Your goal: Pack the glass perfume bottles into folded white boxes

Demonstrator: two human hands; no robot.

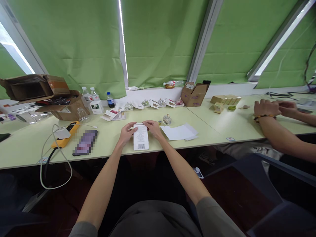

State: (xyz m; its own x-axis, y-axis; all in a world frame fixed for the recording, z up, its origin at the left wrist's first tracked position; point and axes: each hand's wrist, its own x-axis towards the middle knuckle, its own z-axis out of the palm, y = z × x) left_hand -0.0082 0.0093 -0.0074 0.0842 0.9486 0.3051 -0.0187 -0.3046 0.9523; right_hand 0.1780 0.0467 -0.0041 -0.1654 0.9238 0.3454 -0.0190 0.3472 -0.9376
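Both my hands are at the far end of a white printed carton [141, 138] with a barcode, held at the table's front edge. My left hand [127, 132] grips its upper left side with the thumb on the printed face. My right hand [152, 127] pinches the upper right corner. Just beyond my right hand stand a round glass bottle [167, 119] and a small gold-coloured cap [159, 122]. White paper sheets [179, 132] lie to the right of it. What the carton contains, if anything, cannot be seen.
Opened cartons with glass bottles [145, 103] line the back of the table. Left are a phone [85, 142], a yellow power strip [65, 134] with a looping cable, drink bottles and cardboard boxes [66, 110]. A co-worker's hands [268, 109] and small yellow boxes [225, 99] are at right.
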